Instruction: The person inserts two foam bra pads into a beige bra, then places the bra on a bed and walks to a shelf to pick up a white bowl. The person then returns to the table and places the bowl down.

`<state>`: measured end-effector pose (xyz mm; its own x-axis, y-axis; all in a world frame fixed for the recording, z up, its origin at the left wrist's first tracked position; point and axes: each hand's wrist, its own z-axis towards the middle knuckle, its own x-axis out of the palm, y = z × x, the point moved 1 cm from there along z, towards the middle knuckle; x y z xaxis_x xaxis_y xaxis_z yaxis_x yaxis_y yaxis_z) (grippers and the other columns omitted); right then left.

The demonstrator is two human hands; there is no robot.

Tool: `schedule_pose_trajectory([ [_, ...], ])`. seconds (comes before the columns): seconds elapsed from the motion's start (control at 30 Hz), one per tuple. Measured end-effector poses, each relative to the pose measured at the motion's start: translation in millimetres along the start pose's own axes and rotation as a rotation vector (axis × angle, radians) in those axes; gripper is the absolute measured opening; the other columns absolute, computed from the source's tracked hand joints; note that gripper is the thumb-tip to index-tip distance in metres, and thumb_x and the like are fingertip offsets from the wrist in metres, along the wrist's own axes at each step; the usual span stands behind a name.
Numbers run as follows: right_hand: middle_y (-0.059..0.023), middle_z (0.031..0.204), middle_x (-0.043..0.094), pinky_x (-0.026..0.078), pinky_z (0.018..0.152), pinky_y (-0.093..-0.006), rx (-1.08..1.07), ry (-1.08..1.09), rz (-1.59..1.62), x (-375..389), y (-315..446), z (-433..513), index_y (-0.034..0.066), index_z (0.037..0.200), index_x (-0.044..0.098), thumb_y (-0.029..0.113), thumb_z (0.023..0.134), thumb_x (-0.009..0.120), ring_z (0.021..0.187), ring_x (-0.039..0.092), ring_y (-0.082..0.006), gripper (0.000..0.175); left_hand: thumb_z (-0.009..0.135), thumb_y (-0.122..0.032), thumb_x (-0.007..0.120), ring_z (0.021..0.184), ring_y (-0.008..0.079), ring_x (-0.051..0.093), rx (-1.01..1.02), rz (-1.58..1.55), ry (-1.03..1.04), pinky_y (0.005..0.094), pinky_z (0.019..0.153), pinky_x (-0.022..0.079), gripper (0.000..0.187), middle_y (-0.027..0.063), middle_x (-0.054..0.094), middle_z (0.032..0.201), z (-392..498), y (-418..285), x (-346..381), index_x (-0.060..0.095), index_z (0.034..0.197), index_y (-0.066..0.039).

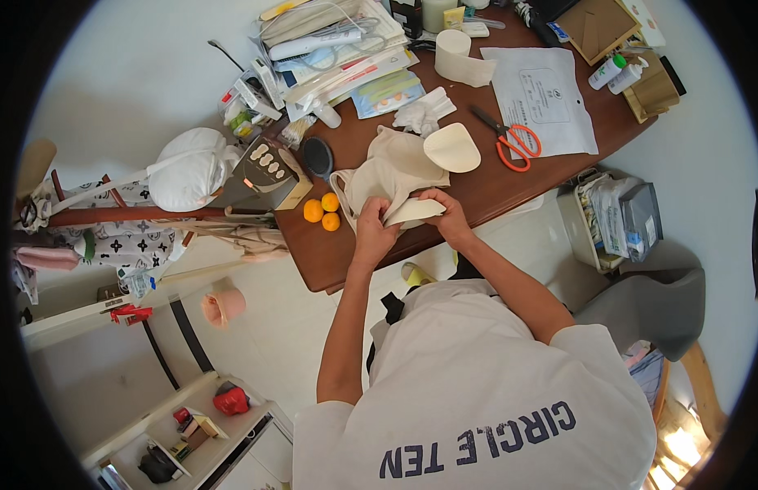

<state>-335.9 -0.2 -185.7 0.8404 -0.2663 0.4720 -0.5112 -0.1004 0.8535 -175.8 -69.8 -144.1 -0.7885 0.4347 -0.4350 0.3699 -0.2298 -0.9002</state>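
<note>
A beige fabric bra (394, 156) lies on the brown wooden table, close to its front edge. My left hand (376, 233) pinches the left end of a pale foam bra pad (415, 210) at the edge of the bra's fabric. On the pad's right end are the fingers of my right hand (445, 214). Whether part of the pad sits inside the fabric, I cannot tell. Another cream pad (453, 147) rests flat at the bra's upper right. Scissors with orange handles (518, 146) lie further right, their blades partly apart.
Several small oranges (322, 211), a dark hairbrush (318, 157) and a cardboard box (275, 171) are left of the bra. Behind it are crumpled white tissue (423, 113) and a roll of pale material (455, 61). A white plastic mailer (544, 98) lies partly under the scissors.
</note>
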Motion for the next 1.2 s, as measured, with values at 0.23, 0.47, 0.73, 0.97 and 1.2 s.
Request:
schedule_pose_trajectory([
  [0.23,-0.0027,0.113,0.057,0.042,0.092,-0.0289,0.004,0.262,-0.204,-8,28,-9,0.0044,0.115,0.056,0.008,0.082,0.059,0.106,0.052,-0.0102,0.033,0.065,0.005,0.068,0.070,0.0284,0.051,0.090,0.108,-0.058,0.0345,0.063,0.043,0.028,0.0117,0.050,0.080,-7,-4,-6,0.048,0.084,-0.002],
  [0.47,-0.0107,0.114,0.058,0.051,0.082,-0.0348,0.267,-0.030,-0.051,-61,35,9,0.0011,0.119,0.054,0.031,0.090,0.057,0.103,0.056,-0.0186,0.041,0.068,0.005,0.070,0.068,0.0159,0.049,0.015,0.151,-0.085,0.0262,0.064,0.043,0.027,0.0076,0.049,0.079,-5,-13,-7,0.050,0.085,-0.002],
  [0.73,-0.0134,0.107,0.060,0.056,0.073,-0.0346,0.481,-0.574,-0.123,-82,59,67,-0.0017,0.107,0.055,0.022,0.071,0.079,0.094,0.062,-0.0224,0.049,0.065,-0.002,0.074,0.069,0.0239,0.055,-0.142,0.188,-0.025,0.0333,0.064,0.045,0.029,0.0113,0.056,0.076,9,-8,-6,0.052,0.083,-0.001],
  [0.97,-0.0074,0.109,0.059,0.053,0.078,-0.0304,0.015,-0.394,-0.006,-73,54,61,0.0041,0.116,0.048,0.005,0.072,0.076,0.097,0.060,-0.0177,0.052,0.061,-0.012,0.076,0.063,0.0177,0.056,-0.317,0.320,-0.065,0.0305,0.060,0.046,0.029,0.0086,0.062,0.071,39,3,-14,0.061,0.081,0.002],
  [1.2,-0.0051,0.107,0.058,0.049,0.079,-0.0254,-0.186,-0.401,0.058,-73,72,50,0.0042,0.113,0.048,0.004,0.073,0.075,0.095,0.057,-0.0127,0.048,0.059,-0.013,0.076,0.064,0.0153,0.056,-0.413,0.323,-0.053,0.0292,0.060,0.045,0.030,0.0070,0.061,0.071,51,-13,-12,0.062,0.080,0.002],
])
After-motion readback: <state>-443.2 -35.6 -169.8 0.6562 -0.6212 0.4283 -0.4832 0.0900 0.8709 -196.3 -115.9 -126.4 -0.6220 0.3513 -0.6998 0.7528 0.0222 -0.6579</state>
